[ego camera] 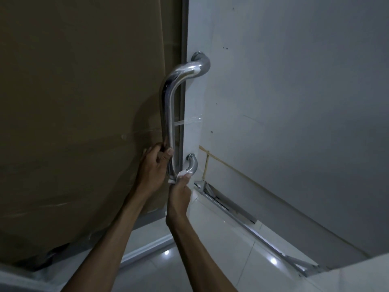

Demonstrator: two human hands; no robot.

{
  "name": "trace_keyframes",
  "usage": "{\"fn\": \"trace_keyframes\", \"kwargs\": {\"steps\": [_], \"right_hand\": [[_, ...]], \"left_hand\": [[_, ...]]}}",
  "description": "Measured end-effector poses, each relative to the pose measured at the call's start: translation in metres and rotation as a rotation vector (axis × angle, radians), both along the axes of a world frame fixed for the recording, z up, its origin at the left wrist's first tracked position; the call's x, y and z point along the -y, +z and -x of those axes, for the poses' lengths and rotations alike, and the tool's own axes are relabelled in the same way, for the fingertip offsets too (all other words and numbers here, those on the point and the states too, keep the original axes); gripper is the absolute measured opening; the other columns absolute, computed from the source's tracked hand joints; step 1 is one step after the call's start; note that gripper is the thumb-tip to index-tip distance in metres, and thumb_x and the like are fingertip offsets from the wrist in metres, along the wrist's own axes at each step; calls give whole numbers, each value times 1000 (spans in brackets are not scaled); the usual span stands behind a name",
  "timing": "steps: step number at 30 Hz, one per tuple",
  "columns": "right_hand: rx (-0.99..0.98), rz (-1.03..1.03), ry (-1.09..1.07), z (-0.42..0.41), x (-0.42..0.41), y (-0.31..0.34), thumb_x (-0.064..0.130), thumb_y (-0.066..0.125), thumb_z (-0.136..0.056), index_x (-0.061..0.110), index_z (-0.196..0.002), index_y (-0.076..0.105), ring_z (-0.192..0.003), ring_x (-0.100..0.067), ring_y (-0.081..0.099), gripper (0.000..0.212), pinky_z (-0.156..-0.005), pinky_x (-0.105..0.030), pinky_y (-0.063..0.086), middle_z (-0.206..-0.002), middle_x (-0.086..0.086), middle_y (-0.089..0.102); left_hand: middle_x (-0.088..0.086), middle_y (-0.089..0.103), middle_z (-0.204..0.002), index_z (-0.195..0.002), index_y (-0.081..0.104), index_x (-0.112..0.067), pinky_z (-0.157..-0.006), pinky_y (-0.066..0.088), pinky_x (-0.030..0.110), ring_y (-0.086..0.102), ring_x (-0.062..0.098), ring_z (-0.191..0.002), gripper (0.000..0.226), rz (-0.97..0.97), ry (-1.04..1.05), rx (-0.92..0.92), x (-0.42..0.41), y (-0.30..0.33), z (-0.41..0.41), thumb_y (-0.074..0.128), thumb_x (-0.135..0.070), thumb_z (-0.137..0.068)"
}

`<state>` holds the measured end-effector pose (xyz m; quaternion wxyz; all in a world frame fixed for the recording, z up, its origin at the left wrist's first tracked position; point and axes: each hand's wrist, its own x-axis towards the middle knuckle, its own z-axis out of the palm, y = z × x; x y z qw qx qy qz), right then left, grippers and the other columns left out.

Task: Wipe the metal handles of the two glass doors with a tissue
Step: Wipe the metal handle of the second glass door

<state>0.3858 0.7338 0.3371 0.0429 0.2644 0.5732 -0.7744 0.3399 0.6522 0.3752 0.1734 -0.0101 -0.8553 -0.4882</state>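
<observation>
A curved chrome door handle (168, 106) stands upright at the edge of a glass door (284, 91) covered in pale film. My left hand (153, 165) grips the lower part of the handle's bar, thumb in front. Just below and to the right, my right hand (180, 190) presses a small white tissue (181, 174) against the handle's bottom bend, near the lower mount (192, 162). The upper mount (200, 57) is bare. Only this one handle shows.
A second door panel covered with brown cardboard and clear film (73, 112) fills the left side. A metal floor track (242, 216) runs along the door's base on the right. White glossy floor tiles (210, 249) lie below.
</observation>
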Motion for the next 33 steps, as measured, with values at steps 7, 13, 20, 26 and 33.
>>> {"fn": "trace_keyframes", "kwargs": {"steps": [7,13,20,26,33], "right_hand": [[142,797,-182,35,-24,4,50,26,-111,-10,-150,40,-141,-44,47,73,-118,-46,37,-148,-32,50],[256,1116,-95,44,-42,-17,58,41,-105,-13,-150,36,-142,-52,43,84,-123,-60,27,-150,-39,44],[210,917,-91,67,-70,-24,58,37,-106,-8,-150,40,-138,-45,50,79,-121,-54,36,-150,-31,48],[203,774,40,68,-80,-30,63,35,-104,-9,-147,44,-139,-41,50,84,-124,-47,31,-145,-30,54],[209,755,94,77,-82,-30,64,33,-104,-8,-142,50,-116,-38,63,84,-106,-44,47,-123,-27,68]], "left_hand": [[-3,62,-103,-111,68,-18,-105,43,48,55,27,-110,43,-4,15,-29,0,1,-1,47,-55,-101],[2,64,-109,-113,67,-17,-107,40,49,54,28,-111,43,47,27,-11,1,-3,0,46,-53,-102],[-1,65,-110,-117,67,-20,-101,43,45,52,23,-109,53,47,13,-26,2,-3,-2,41,-63,-100],[1,68,-111,-114,67,-21,-113,35,53,57,26,-110,45,52,4,-15,2,-5,-3,43,-58,-103],[-4,64,-105,-112,67,-18,-112,37,55,54,20,-107,40,40,17,-12,0,3,-7,47,-51,-103]]}}
